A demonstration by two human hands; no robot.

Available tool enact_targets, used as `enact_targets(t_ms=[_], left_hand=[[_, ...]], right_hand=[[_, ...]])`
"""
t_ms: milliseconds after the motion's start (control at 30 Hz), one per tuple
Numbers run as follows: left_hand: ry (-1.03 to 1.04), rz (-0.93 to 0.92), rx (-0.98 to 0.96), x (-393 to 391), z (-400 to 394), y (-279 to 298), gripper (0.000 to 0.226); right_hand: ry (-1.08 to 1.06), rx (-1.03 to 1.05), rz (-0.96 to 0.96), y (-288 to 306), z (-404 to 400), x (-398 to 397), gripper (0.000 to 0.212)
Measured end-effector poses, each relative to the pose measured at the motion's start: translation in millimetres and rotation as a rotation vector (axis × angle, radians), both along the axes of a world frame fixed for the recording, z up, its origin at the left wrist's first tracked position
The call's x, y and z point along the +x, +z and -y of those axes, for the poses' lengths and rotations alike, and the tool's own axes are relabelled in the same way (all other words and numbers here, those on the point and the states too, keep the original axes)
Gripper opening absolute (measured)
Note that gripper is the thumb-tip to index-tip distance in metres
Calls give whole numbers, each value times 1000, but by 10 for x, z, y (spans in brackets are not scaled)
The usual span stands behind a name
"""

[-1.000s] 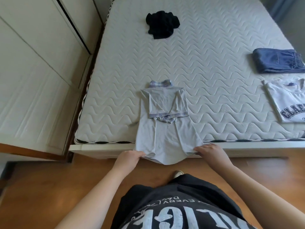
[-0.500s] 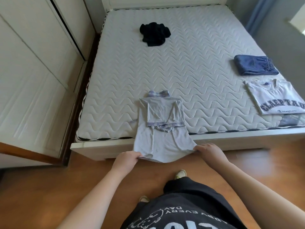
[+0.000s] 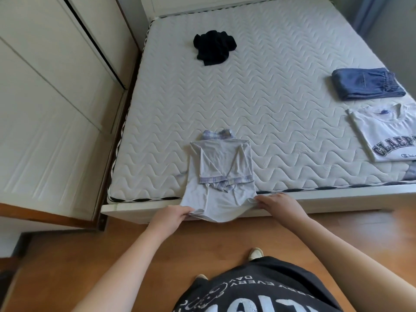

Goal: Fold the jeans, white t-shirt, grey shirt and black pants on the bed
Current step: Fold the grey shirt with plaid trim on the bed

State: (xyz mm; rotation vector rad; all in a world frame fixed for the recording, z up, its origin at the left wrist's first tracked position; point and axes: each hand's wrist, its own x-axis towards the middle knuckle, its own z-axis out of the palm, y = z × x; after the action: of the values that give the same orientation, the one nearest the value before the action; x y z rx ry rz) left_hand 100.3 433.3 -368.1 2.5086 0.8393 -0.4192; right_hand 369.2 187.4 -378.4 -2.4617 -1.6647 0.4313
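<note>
The grey shirt (image 3: 221,167) lies face down at the bed's near edge, sleeves folded onto its back, collar pointing away from me. Its hem hangs over the edge. My left hand (image 3: 167,218) pinches the hem's left corner and my right hand (image 3: 278,204) pinches the right corner. The black pants (image 3: 213,47) sit crumpled far up the mattress. Folded jeans (image 3: 367,86) lie at the right, with the folded white t-shirt (image 3: 387,136) just in front of them.
The quilted mattress (image 3: 270,91) fills most of the view on a white bed frame (image 3: 337,199). White wardrobe doors (image 3: 51,109) stand close on the left. I stand on a wooden floor (image 3: 90,266) at the foot of the bed.
Both hands have kept their hold on the hem corners and lifted them slightly toward the bed. The camera has shifted, so the whole scene sits differently in view.
</note>
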Motion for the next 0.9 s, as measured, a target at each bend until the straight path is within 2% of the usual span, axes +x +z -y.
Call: enact_targets(t_ms=[200, 333, 433, 600, 700, 800, 900], left_hand=[[-48, -40, -15, 339, -147, 96, 29], [-65, -39, 11, 555, -364, 95, 26], [-98, -28, 0, 726, -589, 51, 30], [-123, -1, -127, 1109, -1095, -71, 36], [-166, -67, -217, 1333, -1457, -165, 35], [-212, -101, -304, 1498, -1803, -291, 33], [-254, -129, -347, 1640, -2090, -388, 31]], right_hand=[[135, -13, -28, 45, -202, 351, 23], [154, 11, -91, 57, -442, 537, 24], [169, -63, -64, 35, -645, 679, 28], [116, 32, -66, 52, -1012, 864, 13], [90, 26, -96, 94, -1254, 917, 26], [40, -34, -129, 37, -1498, 1020, 17], [-66, -120, -153, -67, -1711, 1147, 24]])
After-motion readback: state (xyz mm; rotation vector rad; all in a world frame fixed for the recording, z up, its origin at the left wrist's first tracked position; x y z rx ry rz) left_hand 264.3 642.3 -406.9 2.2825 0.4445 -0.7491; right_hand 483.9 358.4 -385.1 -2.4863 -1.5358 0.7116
